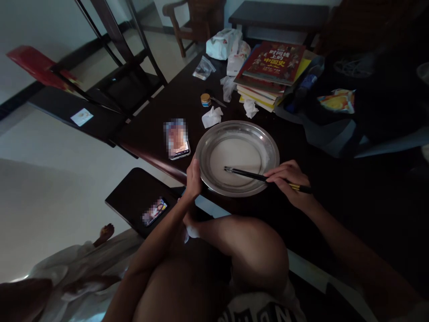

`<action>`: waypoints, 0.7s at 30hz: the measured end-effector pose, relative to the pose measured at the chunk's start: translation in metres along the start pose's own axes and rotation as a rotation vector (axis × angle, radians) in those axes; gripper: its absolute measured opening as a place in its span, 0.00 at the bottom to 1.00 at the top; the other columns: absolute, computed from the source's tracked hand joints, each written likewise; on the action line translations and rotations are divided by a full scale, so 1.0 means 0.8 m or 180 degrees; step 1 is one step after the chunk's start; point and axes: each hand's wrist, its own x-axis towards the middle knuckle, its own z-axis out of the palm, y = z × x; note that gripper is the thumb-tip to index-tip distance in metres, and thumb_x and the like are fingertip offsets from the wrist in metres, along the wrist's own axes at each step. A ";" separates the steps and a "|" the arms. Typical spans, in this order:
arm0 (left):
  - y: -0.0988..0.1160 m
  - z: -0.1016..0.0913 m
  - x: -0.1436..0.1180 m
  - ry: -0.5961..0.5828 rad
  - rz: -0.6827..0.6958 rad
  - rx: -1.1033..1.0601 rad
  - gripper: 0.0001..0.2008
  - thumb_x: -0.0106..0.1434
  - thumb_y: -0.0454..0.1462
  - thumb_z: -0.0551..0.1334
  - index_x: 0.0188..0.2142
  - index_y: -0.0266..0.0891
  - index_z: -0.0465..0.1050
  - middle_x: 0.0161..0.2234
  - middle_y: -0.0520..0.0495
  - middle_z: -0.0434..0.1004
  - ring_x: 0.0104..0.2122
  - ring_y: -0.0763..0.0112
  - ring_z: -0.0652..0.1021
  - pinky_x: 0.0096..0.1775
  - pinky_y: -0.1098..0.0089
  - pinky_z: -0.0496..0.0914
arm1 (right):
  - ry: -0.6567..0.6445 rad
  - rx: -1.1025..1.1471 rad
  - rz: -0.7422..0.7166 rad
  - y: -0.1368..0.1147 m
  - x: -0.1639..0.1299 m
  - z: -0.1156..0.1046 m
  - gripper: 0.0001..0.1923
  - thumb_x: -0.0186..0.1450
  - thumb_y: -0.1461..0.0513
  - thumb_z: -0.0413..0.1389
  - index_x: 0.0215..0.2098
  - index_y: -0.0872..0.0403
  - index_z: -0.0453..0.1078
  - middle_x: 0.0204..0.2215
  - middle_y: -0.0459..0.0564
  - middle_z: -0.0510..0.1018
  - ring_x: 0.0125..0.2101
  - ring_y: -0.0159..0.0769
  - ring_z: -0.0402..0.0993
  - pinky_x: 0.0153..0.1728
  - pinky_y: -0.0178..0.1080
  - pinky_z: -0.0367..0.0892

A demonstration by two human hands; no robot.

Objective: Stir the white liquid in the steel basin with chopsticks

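Right hand (290, 181): palm turned down, thumb and fingers pinching a slim black stick (248, 173) at its rear part; forearm slants in from lower right. The stick lies low over the pale contents (234, 152) of my metal basin (270, 150), its tip left of the middle. Left hand (194, 179): upright at the basin's left rim, touching it, fingers close together; I cannot tell whether they grip. Left forearm rises from below. Basin sits at the near edge of the dark table (150, 120), beside a lit phone (177, 138).
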 end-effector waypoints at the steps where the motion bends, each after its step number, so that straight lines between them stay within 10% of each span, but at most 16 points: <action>1: 0.000 0.000 0.000 0.0000 -0.0007 -0.0002 0.38 0.70 0.63 0.48 0.62 0.39 0.72 0.61 0.39 0.76 0.66 0.52 0.71 0.68 0.53 0.62 | -0.0021 -0.0029 -0.0004 0.000 0.000 0.000 0.09 0.71 0.61 0.56 0.35 0.45 0.78 0.36 0.43 0.87 0.35 0.38 0.80 0.41 0.48 0.69; 21: -0.001 -0.001 0.000 0.0052 0.0045 0.0083 0.40 0.68 0.65 0.48 0.61 0.38 0.73 0.61 0.39 0.76 0.66 0.51 0.71 0.67 0.54 0.64 | 0.0004 -0.0034 0.0000 -0.002 0.000 -0.001 0.10 0.72 0.61 0.55 0.35 0.45 0.78 0.36 0.43 0.87 0.36 0.38 0.80 0.41 0.48 0.69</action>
